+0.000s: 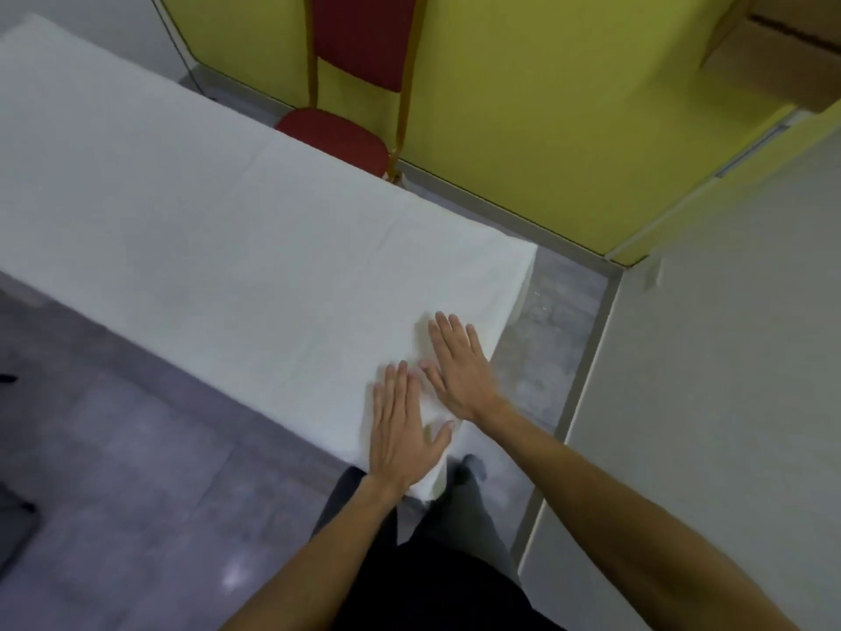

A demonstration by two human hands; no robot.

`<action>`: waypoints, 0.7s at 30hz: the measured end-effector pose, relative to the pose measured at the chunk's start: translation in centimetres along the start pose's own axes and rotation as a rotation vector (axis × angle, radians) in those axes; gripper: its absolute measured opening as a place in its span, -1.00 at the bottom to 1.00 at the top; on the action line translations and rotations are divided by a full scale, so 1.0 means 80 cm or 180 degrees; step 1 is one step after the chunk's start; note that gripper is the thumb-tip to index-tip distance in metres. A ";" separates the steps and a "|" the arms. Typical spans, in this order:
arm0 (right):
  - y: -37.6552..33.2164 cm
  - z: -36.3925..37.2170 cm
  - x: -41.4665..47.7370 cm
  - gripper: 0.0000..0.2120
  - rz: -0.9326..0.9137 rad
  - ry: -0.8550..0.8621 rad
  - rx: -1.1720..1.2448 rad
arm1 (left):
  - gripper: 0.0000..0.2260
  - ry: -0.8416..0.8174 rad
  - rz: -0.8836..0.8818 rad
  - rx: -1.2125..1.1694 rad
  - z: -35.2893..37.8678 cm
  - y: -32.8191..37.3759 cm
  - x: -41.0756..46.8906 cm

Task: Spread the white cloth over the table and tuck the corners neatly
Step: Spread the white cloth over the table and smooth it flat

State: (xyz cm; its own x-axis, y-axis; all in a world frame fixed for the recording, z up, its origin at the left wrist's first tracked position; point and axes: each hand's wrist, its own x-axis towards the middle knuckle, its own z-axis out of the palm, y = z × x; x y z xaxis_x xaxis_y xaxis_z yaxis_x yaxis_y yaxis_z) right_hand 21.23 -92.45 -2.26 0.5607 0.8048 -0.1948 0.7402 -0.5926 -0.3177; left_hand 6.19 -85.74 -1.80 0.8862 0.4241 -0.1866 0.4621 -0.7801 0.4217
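Observation:
The white cloth (218,230) covers the whole long table, which runs from the upper left to the near right; the table itself is hidden under it. Both of my hands lie flat, palm down, on the cloth at the table's near end. My left hand (402,430) rests at the near corner, fingers together and thumb spread, where the cloth hangs down over the edge. My right hand (459,366) lies just beyond it, along the end edge, with its fingers spread. Neither hand grips the fabric.
A red chair (346,134) with a gold frame stands against the far long side of the table. Yellow wall panels (523,107) rise behind it. A white wall (728,357) stands close on the right. Grey floor (136,448) runs along the near side.

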 end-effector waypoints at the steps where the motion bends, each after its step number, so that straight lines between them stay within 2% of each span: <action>1: 0.001 0.007 0.002 -0.32 -0.0217 -0.0096 -0.0119 | -0.12 -0.0045 -0.0162 0.0014 0.011 0.013 -0.005; 5: 0.036 0.019 -0.003 -0.30 -0.0507 -0.0373 -0.0671 | -0.12 -0.0111 -0.0665 0.0308 0.043 0.024 -0.032; 11: 0.143 -0.044 0.030 -0.26 -0.0808 -0.0543 -0.1108 | -0.11 -0.0014 -0.1044 0.0206 0.053 0.030 -0.047; 15: 0.187 -0.080 0.071 -0.15 -0.0638 -0.0589 -0.1028 | -0.11 0.0056 -0.1300 0.0266 0.060 0.035 -0.075; 18: 0.174 -0.090 0.087 -0.11 -0.0386 -0.0500 -0.0842 | -0.09 0.0181 -0.1679 0.0063 0.057 0.049 -0.077; 21: 0.121 -0.072 0.072 -0.19 -0.1054 -0.0557 -0.0785 | -0.15 0.0461 -0.1998 -0.0198 0.050 0.083 -0.042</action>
State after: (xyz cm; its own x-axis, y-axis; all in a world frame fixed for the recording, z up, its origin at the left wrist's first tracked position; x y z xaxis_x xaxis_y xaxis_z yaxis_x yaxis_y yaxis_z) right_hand 33.75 -93.76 -1.15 0.2230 0.9335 -0.2808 0.9475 -0.2753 -0.1627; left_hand 6.42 -94.14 -1.92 0.4326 0.8521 -0.2945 0.8843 -0.3374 0.3228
